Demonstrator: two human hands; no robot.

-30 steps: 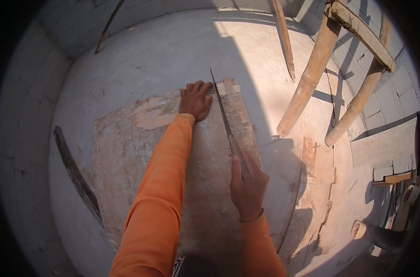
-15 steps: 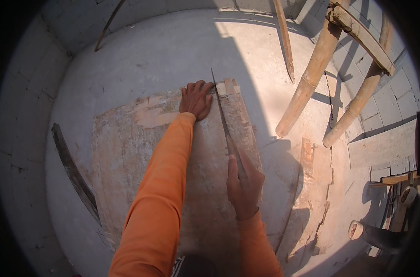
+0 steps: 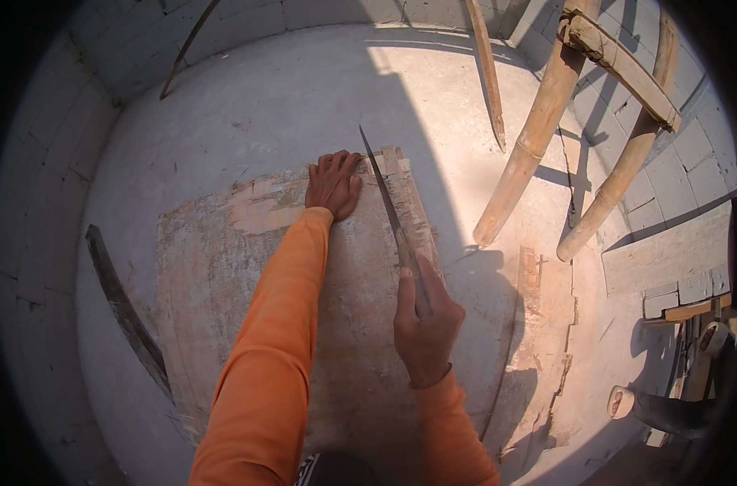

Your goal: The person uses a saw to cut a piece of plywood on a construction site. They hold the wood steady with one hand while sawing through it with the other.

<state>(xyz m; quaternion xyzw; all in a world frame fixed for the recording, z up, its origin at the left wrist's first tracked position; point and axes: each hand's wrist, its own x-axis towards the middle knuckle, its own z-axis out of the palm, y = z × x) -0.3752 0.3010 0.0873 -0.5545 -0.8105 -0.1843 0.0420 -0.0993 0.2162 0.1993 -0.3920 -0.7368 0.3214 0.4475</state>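
The left hand (image 3: pixel 334 188) lies palm down on a big, flat, brown-and-grey wooden board (image 3: pixel 360 300), fingers a bit spread, gripping nothing. The right hand (image 3: pixel 428 328) has its fingers wrapped around the handle end of a long, thin, dark saw (image 3: pixel 387 194). The board lies on the grey, hard floor (image 3: pixel 271 97). The saw points away over the board's right side, its tip past the far edge. I cannot tell if its teeth touch the wood.

The blade is near the left thumb, so a jump or a sideways slip could cut it. If the left hand leans too lightly, the board could slide. The rough edge could split if the saw tugs hard, and the thin blade could bend if twisted.

The board looks worn and flaky, with a pale, scraped patch. The floor looks smooth and dusty. A dark, narrow strip (image 3: pixel 129 308) lies at the left. Round, tan bamboo poles (image 3: pixel 538 121) slant at the right.
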